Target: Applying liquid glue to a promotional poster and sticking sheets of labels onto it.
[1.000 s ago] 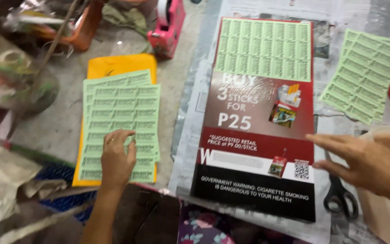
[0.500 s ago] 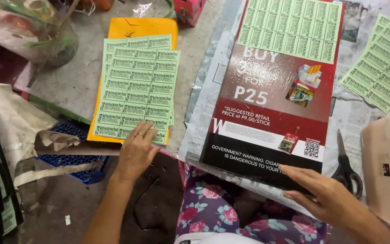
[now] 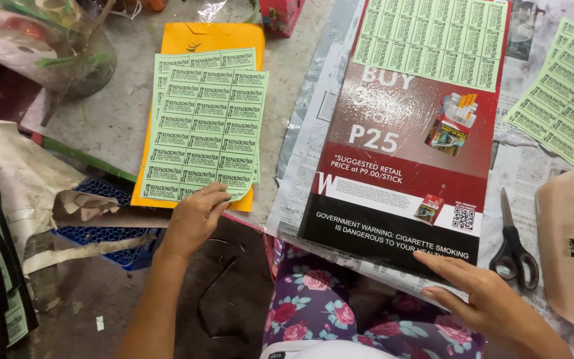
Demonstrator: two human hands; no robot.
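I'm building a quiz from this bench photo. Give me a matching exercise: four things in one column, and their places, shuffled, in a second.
Things:
1. left hand
2. right hand
3. scissors
4. yellow envelope

Places:
A. on newspaper, right of the red poster
B. on the poster's near edge
C. under the stack of green label sheets
D. at the near edge of the green label sheets

Pairs: 1-D, 2-B, 3-A, 4-C
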